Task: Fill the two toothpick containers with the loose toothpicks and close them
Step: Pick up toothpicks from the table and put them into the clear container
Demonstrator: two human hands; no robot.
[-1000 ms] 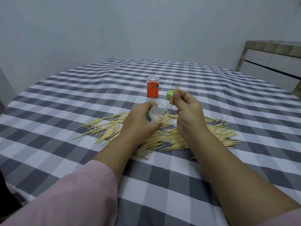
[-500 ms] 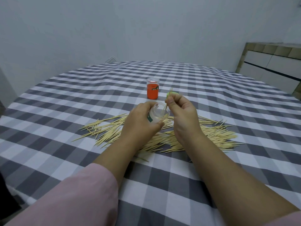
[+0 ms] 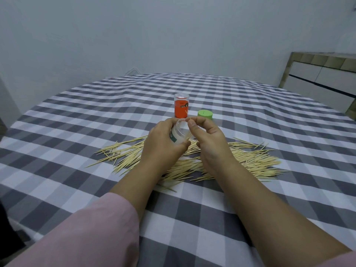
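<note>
- On the round table under the grey-and-white checked cloth (image 3: 77,170), bare cloth runs wide toward the far edge, the left edge and the near edge; a grey and white cabinet (image 3: 323,79) stands beyond the right edge.
- The left hand (image 3: 161,145) grips a clear plastic toothpick container with a green label band (image 3: 180,134), fingers and thumb curled round its body, tilting it so its open mouth faces up and to the right, above the middle of the table.
- The right hand (image 3: 208,137) is just beside that mouth, thumb and forefinger pinched together on a few thin wooden toothpicks (image 3: 189,119), whose tips show at the rim; the other fingers are curled.
- The loose pile of pale wooden toothpicks (image 3: 250,160) lies spread across the cloth beneath and to both sides of the hands.
- A second clear container with an orange label (image 3: 181,108) stands upright farther toward the far edge, one toothpick leaning inside it.
- A round light-green lid (image 3: 205,114) sits just right of it, behind the right hand.
</note>
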